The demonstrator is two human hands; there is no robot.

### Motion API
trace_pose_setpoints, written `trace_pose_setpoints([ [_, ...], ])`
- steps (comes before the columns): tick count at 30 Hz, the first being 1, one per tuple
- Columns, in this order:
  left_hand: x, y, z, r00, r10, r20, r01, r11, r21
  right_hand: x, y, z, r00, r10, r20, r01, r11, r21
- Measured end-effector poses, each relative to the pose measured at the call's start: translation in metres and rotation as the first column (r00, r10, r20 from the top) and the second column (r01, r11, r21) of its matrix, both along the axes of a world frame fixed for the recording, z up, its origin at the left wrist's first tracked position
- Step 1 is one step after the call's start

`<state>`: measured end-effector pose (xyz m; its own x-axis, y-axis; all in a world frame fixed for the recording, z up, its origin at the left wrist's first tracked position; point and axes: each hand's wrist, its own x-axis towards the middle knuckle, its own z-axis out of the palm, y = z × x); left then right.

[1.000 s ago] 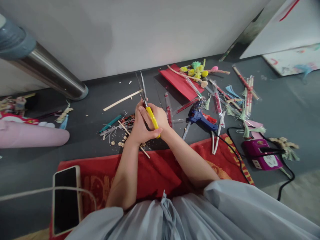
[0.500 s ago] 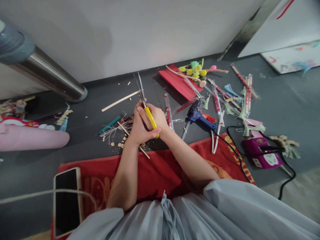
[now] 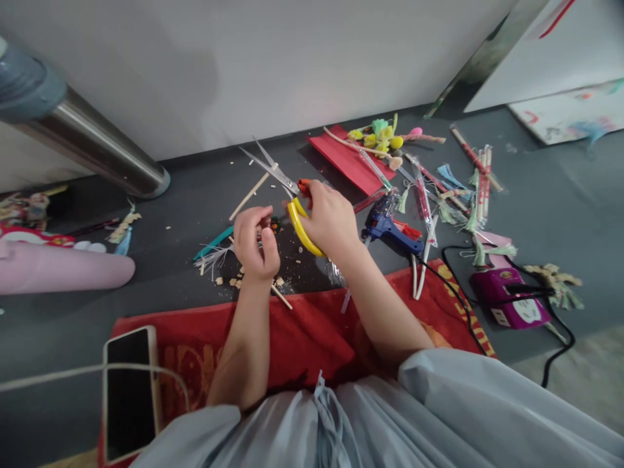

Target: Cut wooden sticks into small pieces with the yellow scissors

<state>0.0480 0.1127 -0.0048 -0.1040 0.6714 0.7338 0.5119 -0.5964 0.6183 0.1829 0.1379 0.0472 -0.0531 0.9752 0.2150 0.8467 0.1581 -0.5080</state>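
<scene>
My right hand grips a pair of scissors by the yellow handles, its parted blades pointing away to the upper left. A small orange-red piece shows at the fingertips; whether it belongs to the handles I cannot tell. Beneath the blades is a pale wooden stick, its far end close to them. My left hand hovers left of the handles, fingers loosely curled and thumb apart, with nothing visible in it. White strands and a teal stick lie beside it, partly hidden.
Wood scraps litter the dark table. A blue glue gun lies right of my hands, its cord near a purple power socket. Red paper, wrapped sticks and tassels spread behind. A phone rests on the red towel.
My hands have come apart: the right has moved right with the scissors, the left slightly left and off them. The blades now tilt more to the left, and the wooden stick has shifted right.
</scene>
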Motion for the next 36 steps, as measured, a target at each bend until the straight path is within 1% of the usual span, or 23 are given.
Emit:
trace_pose_setpoints([
  [2,0.000,-0.001,0.004,0.992,0.119,-0.047,-0.116,0.991,0.072,0.004,0.001,0.000,0.999,-0.005,0.035,0.005,1.000,0.020],
  [3,-0.001,0.000,0.005,0.984,0.168,-0.060,-0.164,0.984,0.070,0.005,0.001,0.000,0.999,0.003,0.051,-0.004,1.000,0.019],
  [5,-0.002,0.002,0.007,0.968,0.244,-0.059,-0.244,0.970,0.014,0.007,0.001,0.001,0.997,0.037,0.075,-0.038,0.999,0.011],
  [6,-0.003,0.003,0.006,0.964,0.261,-0.050,-0.262,0.965,-0.023,0.007,0.001,0.002,0.995,0.058,0.084,-0.059,0.998,0.007],
  [8,-0.005,0.006,0.005,0.967,0.252,-0.029,-0.254,0.964,-0.083,0.007,0.000,0.003,0.990,0.100,0.104,-0.100,0.995,0.001],
  [11,-0.007,0.008,0.000,0.973,0.229,-0.026,-0.231,0.964,-0.135,0.005,-0.001,0.004,0.978,0.151,0.145,-0.150,0.989,-0.015],
  [14,-0.007,0.008,-0.004,0.965,0.262,-0.025,-0.262,0.950,-0.168,0.003,-0.002,0.003,0.965,0.194,0.175,-0.190,0.981,-0.037],
  [18,-0.008,0.009,-0.005,0.952,0.306,0.023,-0.297,0.937,-0.182,0.001,-0.003,0.002,0.960,0.240,0.144,-0.235,0.971,-0.053],
  [21,-0.009,0.008,-0.003,0.950,0.312,0.024,-0.302,0.934,-0.189,0.001,-0.005,0.001,0.962,0.249,0.107,-0.246,0.968,-0.046],
  [25,-0.011,0.008,-0.001,0.957,0.289,0.031,-0.277,0.940,-0.199,0.001,-0.005,0.000,0.966,0.247,0.083,-0.244,0.969,-0.041],
  [31,-0.012,0.009,0.001,0.956,0.294,-0.008,-0.292,0.944,-0.153,0.003,-0.004,-0.002,0.962,0.252,0.107,-0.249,0.968,-0.035],
  [36,-0.012,0.009,-0.003,0.963,0.268,0.024,-0.257,0.942,-0.217,0.005,-0.005,0.001,0.954,0.262,0.144,-0.260,0.965,-0.036],
])
